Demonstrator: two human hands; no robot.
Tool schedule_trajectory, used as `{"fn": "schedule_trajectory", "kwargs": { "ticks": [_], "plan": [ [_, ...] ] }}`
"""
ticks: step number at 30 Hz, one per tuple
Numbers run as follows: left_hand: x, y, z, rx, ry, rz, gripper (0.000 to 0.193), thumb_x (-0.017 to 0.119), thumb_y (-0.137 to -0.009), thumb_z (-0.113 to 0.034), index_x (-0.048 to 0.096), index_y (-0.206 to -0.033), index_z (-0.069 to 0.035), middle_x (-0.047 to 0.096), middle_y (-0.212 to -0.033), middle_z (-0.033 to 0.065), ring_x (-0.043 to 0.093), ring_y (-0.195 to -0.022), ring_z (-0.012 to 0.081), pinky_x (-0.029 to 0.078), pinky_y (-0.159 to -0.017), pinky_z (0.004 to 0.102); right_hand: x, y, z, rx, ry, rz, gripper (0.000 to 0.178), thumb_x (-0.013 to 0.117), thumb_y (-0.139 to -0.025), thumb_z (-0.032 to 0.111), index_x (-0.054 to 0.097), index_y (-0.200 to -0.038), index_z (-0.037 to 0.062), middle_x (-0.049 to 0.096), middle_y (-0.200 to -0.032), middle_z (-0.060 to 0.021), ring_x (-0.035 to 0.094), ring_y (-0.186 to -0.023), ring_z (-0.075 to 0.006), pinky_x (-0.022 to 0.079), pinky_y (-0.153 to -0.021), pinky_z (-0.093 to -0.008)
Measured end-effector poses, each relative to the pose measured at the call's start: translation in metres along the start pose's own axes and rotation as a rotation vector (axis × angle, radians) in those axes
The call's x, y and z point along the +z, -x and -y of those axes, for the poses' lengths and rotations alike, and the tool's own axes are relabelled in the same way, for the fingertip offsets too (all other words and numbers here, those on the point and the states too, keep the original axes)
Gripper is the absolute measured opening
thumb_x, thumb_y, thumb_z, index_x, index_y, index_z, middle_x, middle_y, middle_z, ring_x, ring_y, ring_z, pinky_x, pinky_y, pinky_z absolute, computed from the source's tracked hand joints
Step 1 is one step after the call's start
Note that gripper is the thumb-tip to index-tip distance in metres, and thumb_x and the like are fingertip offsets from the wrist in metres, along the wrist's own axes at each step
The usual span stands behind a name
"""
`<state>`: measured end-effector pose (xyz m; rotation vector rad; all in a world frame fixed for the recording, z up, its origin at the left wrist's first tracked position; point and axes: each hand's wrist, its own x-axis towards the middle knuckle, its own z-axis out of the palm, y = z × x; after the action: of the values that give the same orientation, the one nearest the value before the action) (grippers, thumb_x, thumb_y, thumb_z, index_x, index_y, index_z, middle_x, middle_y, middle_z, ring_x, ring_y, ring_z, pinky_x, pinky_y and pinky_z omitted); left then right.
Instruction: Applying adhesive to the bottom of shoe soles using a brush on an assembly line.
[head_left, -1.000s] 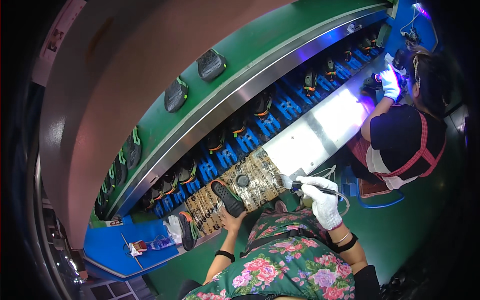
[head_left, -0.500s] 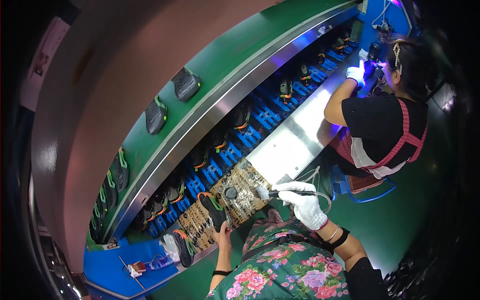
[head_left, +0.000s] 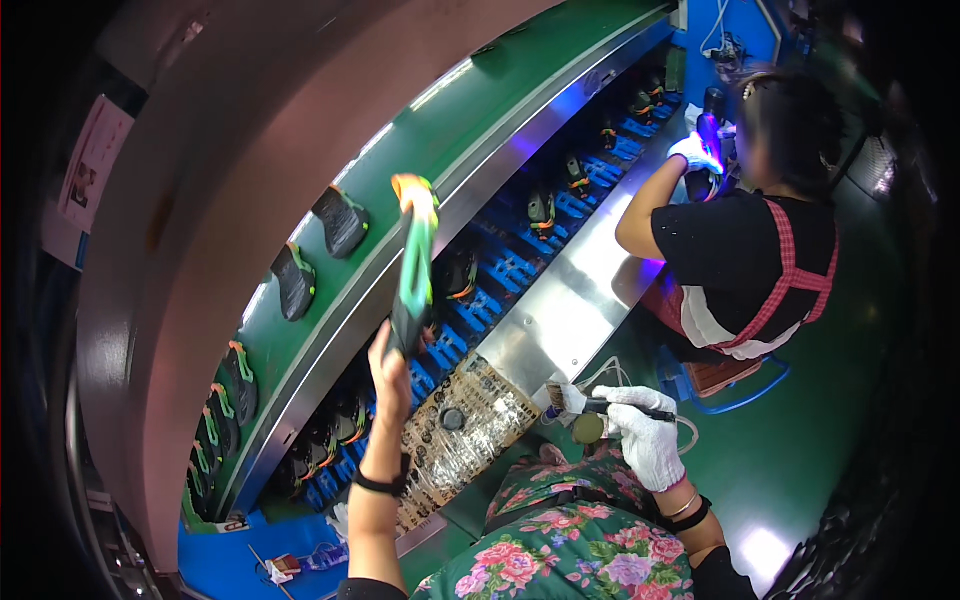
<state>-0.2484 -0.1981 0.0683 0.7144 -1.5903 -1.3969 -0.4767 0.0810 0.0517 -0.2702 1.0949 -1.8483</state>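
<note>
My bare left hand (head_left: 391, 378) is raised past the work surface and grips a shoe sole (head_left: 416, 262) by its lower end. The sole stands almost upright, dark with a green and orange rim, and is smeared by motion. Behind it runs the green conveyor belt (head_left: 383, 165). My right hand (head_left: 647, 442), in a white glove, is closed around a black-handled brush (head_left: 625, 408) with a pale, wide head and a thin tube trailing from it. Just below the brush head is a round olive-green piece (head_left: 588, 429), which I cannot make out further.
Several dark soles (head_left: 341, 222) lie on the belt. Below it, shoe parts sit on a row of blue holders (head_left: 510, 268). A taped cardboard sheet (head_left: 490, 415) bears a dark round knob (head_left: 452, 419). At right a co-worker (head_left: 745, 240) sits by a purple light.
My left hand has lifted the sole up and away from the cardboard toward the belt. My right hand has drawn the brush a little lower and to the right.
</note>
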Motion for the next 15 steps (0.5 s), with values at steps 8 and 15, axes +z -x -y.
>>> {"fn": "schedule_trajectory", "kwargs": {
  "ticks": [8, 15],
  "plan": [
    [-0.002, -0.213, 0.022, 0.039, -0.905, -0.568, 0.095, 0.065, -0.087, -0.066, 0.056, -0.131, 0.017, 0.066, -0.120, 0.0334, 0.063, -0.114, 0.0401, 0.044, -0.106, 0.0442, -0.016, 0.001, 0.011, -0.036, 0.044, -0.034, 0.020, 0.066, -0.086, -0.007, 0.076, -0.103, -0.0023, 0.077, -0.105, -0.0133, 0.064, -0.075, -0.0099, 0.051, -0.068, -0.0237],
    [0.018, -0.258, 0.043, 0.006, -1.354, -0.551, 0.106, 0.059, -0.088, -0.071, 0.039, -0.144, 0.016, 0.043, -0.147, 0.0312, 0.040, -0.135, 0.0452, 0.034, -0.113, 0.0523, -0.037, -0.019, 0.018, 0.029, 0.140, -0.033, 0.021, 0.068, -0.087, -0.002, 0.077, -0.106, -0.0016, 0.077, -0.099, -0.0077, 0.065, -0.078, -0.0092, 0.052, -0.070, -0.0232]
  ]
}}
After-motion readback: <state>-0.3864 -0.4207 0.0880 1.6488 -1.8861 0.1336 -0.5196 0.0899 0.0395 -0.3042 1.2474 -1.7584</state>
